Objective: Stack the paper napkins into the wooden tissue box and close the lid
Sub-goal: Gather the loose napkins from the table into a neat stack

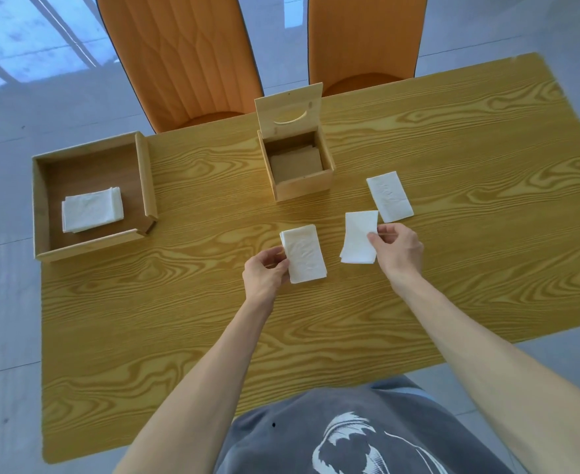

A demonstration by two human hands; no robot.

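— Start with the big things. What's on the desk (452,268)?

— A wooden tray (143,172) sits at the far left with a stack of folded napkins (92,209) in it. The wooden tissue box (300,186) stands near the far edge, centre, its lid (288,109) tipped up and back, the mouth open toward the person. Something brown and flat lies at its bottom; no white napkins in it that I can see.

— And the hands?

— The left hand (264,273) pinches the left edge of a small pile of napkins (304,253). The right hand (398,249) grips the right edge of a second folded napkin (359,238), thumb and fingers closed on it. A third napkin (389,196) lies loose on the desk just beyond the right hand.

— So which way does the box lie from each grip?

— Straight ahead of the left hand, and ahead and leftward of the right. The left-hand pile is nearer in line. Both napkins run with their long axis roughly away from the person, so I judge either one may need a slight turn before it drops through the squarish opening.

— Lid?

— Not yet closed.
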